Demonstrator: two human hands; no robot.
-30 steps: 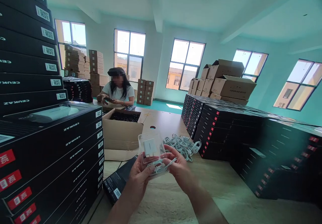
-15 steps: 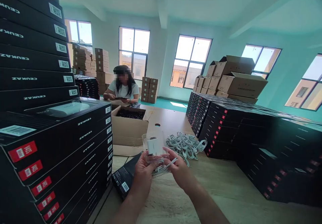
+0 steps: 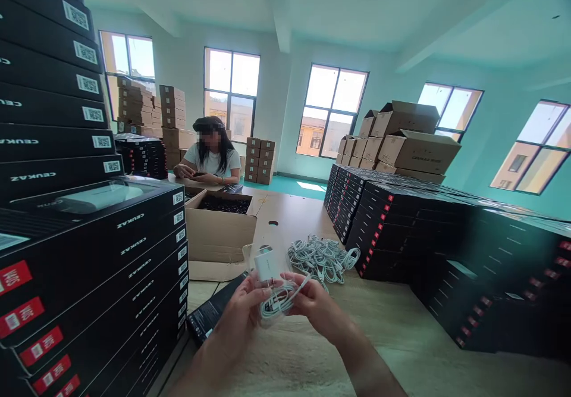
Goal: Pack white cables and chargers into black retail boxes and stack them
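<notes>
Above the table I hold a clear plastic tray between both hands. A white charger sits in its upper part, and a coiled white cable lies in the lower part. My left hand is closed on the tray's left side, its thumb near the cable. My right hand pinches the cable at its upper right, where an end sticks up. Beyond my hands lies a pile of white cables. A black box lies on the table, partly hidden by my left hand and forearm.
Tall stacks of black boxes rise close on the left, and more black boxes stand at the right. An open carton with black items stands ahead. A co-worker sits behind it. Brown cartons are piled at the back right.
The view has shifted slightly to the right. The cable coil shows more fully in the tray's lower part, and my left thumb has moved off it toward the left edge.
</notes>
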